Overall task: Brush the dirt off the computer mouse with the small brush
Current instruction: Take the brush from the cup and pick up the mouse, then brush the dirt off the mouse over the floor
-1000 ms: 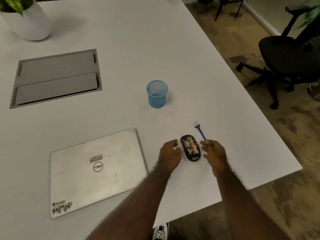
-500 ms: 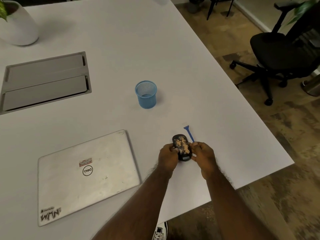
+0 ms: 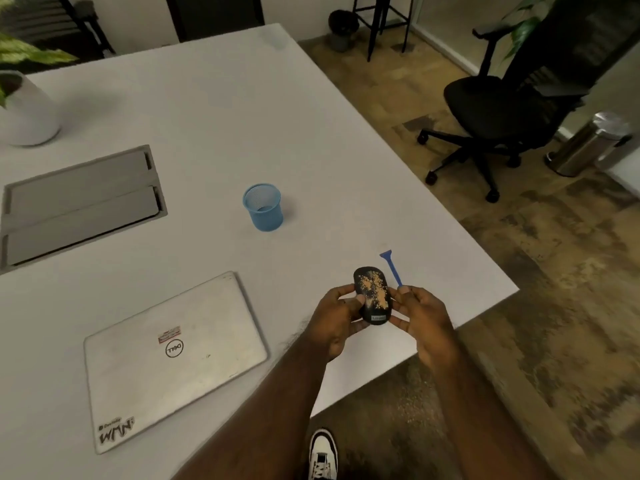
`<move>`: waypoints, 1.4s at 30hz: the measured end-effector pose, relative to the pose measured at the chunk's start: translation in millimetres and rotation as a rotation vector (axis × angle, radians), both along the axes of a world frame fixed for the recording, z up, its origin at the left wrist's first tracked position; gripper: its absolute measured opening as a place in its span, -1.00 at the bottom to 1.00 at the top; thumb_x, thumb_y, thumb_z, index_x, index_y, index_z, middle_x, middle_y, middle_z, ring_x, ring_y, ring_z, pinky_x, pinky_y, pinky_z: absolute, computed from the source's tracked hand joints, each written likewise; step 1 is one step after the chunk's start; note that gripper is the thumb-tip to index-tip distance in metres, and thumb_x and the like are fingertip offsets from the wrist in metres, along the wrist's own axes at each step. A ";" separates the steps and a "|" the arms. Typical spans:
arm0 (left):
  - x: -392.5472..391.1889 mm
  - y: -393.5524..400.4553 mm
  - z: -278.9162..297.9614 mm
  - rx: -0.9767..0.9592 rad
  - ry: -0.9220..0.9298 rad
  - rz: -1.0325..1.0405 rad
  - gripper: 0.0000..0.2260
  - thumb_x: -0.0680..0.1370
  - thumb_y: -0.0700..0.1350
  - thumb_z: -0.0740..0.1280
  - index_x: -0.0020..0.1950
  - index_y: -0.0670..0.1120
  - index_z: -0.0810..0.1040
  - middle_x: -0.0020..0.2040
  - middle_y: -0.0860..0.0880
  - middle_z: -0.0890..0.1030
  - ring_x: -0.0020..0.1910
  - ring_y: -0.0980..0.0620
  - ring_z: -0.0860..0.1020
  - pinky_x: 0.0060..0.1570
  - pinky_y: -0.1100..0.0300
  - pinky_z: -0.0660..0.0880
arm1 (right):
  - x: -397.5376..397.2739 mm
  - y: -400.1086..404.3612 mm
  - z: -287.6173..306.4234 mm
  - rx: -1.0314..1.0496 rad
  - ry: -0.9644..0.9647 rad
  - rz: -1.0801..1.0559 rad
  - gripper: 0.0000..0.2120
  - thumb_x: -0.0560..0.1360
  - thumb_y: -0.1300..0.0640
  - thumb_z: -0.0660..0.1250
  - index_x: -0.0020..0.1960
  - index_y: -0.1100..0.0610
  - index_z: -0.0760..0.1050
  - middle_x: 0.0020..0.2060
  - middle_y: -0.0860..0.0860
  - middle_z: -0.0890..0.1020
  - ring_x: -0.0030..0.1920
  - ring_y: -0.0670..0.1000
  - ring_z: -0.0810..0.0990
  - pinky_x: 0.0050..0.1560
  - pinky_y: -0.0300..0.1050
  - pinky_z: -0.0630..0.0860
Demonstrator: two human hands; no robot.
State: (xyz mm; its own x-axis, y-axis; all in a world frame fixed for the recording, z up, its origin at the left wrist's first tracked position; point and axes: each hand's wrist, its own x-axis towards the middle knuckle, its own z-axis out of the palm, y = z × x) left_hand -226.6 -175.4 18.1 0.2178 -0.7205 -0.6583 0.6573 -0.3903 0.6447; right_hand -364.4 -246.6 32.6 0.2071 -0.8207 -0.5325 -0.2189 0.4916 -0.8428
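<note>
A: How far along was it?
B: Barely begun. The mouse, just right of the laptop, was pinched between the left hand and right hand, tan dirt covering its top.
A: And the brush?
B: Blue, beside the mouse, its lower end at the right fingers; grip unclear. No stroke evident

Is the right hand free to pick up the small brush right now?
Probably not yet: the right hand and left hand both hold the mouse. The brush lies just beyond, unobstructed.
</note>
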 end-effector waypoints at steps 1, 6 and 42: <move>-5.3 2.3 8.6 -0.011 0.022 -0.036 -0.80 0.57 -0.26 0.28 0.18 -0.12 0.52 0.10 -0.18 0.64 0.05 -0.14 0.65 -0.01 0.00 0.62 | -10.3 4.2 9.2 -0.002 -0.002 -0.013 -0.87 0.64 0.10 0.21 0.01 0.02 0.53 0.09 0.11 0.66 0.09 0.14 0.65 0.06 0.06 0.61; -31.5 18.3 49.0 -0.040 0.114 -0.179 -0.74 0.58 -0.26 0.26 0.25 -0.29 0.49 0.18 -0.26 0.60 0.15 -0.20 0.59 0.18 -0.11 0.52 | -56.4 32.6 50.6 -0.021 -0.018 -0.098 -0.84 0.65 0.08 0.20 0.14 0.09 0.50 0.13 0.09 0.67 0.12 0.13 0.65 0.12 0.12 0.58; -185.6 59.1 119.1 -0.065 -0.001 -0.547 -0.85 0.60 -0.27 0.21 -0.03 -0.25 0.58 -0.10 -0.19 0.66 -0.09 -0.08 0.63 -0.19 0.08 0.63 | -224.4 210.1 116.5 -0.459 0.529 -0.546 -0.87 0.48 0.07 0.40 -0.24 0.02 0.60 -0.60 -0.19 0.52 -0.64 -0.17 0.38 -0.68 -0.32 0.20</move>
State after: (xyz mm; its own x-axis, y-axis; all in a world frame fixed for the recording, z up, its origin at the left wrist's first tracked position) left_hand -412.2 -116.3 137.3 -0.1993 -0.7678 -0.6089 0.3696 -0.6344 0.6790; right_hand -588.8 -36.4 149.1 -0.4557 -0.8892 -0.0415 -0.4694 0.2796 -0.8376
